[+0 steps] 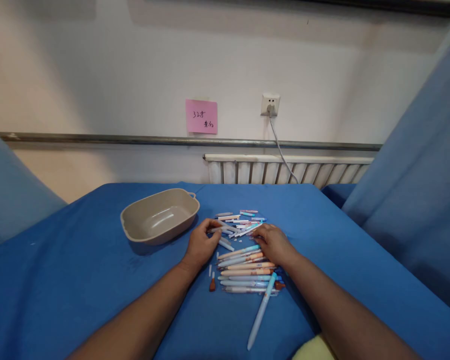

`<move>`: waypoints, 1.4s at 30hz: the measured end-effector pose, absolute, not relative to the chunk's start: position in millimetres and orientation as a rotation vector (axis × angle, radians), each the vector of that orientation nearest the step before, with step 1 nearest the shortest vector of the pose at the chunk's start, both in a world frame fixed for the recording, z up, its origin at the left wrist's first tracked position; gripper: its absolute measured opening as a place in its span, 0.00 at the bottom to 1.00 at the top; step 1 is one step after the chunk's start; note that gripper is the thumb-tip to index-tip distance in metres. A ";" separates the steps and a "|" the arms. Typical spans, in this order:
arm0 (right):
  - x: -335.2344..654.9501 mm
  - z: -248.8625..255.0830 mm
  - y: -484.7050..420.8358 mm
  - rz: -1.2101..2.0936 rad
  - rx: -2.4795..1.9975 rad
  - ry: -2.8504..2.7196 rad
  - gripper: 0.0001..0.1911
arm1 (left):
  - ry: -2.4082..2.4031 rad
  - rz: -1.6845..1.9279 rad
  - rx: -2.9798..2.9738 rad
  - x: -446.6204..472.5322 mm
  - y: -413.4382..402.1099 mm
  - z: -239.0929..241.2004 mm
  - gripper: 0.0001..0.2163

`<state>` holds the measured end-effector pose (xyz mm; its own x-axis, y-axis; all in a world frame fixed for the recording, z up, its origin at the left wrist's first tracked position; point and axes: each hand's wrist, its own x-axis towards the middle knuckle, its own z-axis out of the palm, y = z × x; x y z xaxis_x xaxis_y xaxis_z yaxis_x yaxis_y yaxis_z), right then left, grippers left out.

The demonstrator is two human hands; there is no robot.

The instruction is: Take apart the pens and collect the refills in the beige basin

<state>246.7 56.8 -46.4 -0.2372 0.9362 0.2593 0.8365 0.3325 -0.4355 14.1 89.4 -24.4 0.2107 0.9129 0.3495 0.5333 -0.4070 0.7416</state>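
Note:
My left hand [202, 244] is closed, thumb and fingers pinching a greyish pen barrel [228, 228] at the left side of a loose heap of pen parts. On the heap's right side, my right hand [273, 243] has its fingers curled at a white pen piece with a teal end [252, 229]; its fingertips are partly hidden. Nearer to me lies a row of assembled-looking pens [243, 272], pale blue, peach and grey, side by side. One pale blue pen with a teal end [261, 312] lies slanted in front of the row.
A beige oval basin [159, 240] stands left of the heap. A small brown piece [212, 285] lies left of the pen row. Blue cloth [97, 260] covers the table. Behind it are a radiator [243, 172], a wall socket [270, 105] and a pink note [201, 116].

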 end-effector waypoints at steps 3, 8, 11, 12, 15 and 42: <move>244.4 -39.4 52.4 0.270 -1.481 -2.165 0.11 | 1.244 1.031 2.064 16.9 88.1 -25.8 0.06; 238.1 -24.1 41.0 0.377 -1.346 -2.347 0.11 | 1.109 0.932 2.207 20.7 80.6 -23.6 0.07; 236.4 -19.8 36.2 0.376 -1.369 -2.386 0.12 | 1.058 0.814 2.234 22.0 75.2 -20.0 0.09; 236.0 -19.3 35.0 0.375 -1.378 -2.399 0.12 | 1.031 0.775 2.247 22.4 73.7 -18.6 0.09; 234.1 -19.4 32.8 0.379 -1.394 -2.420 0.10 | 0.941 0.706 2.307 23.8 70.0 -14.4 0.08; 233.4 -29.7 41.2 0.307 -1.417 -2.177 0.08 | 1.154 0.864 2.165 25.1 68.4 -16.5 0.10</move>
<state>233.4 41.2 -29.7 -0.3174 0.8999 0.2991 0.7820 0.4268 -0.4542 25.1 68.4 -16.5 0.4291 0.8569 0.2856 0.5153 -0.4920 0.7018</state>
